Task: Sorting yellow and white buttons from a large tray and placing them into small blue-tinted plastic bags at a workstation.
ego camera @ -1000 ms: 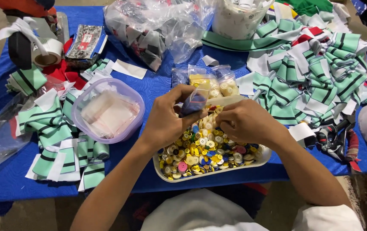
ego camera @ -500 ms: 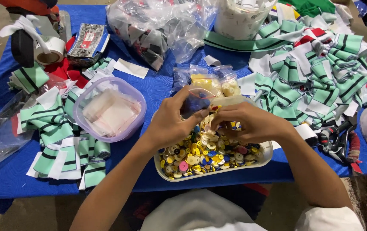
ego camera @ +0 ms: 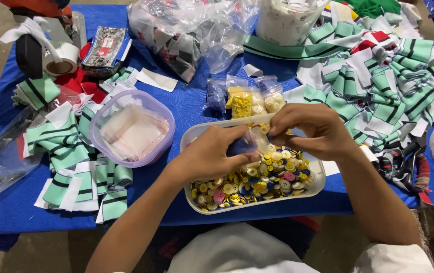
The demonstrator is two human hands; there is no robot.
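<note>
A small clear bag of what looked like blue buttons was pinched between both hands over the button tray. Left hand was clenched around its lower end; right hand gripped the top edge with fingertips. Lilac tub sat just left; striped fabric pieces were piled right.

Left hand curled, fingers pinched inward | right hand arched, fingertips meeting the left's | both bare forearms angle up from below
</note>
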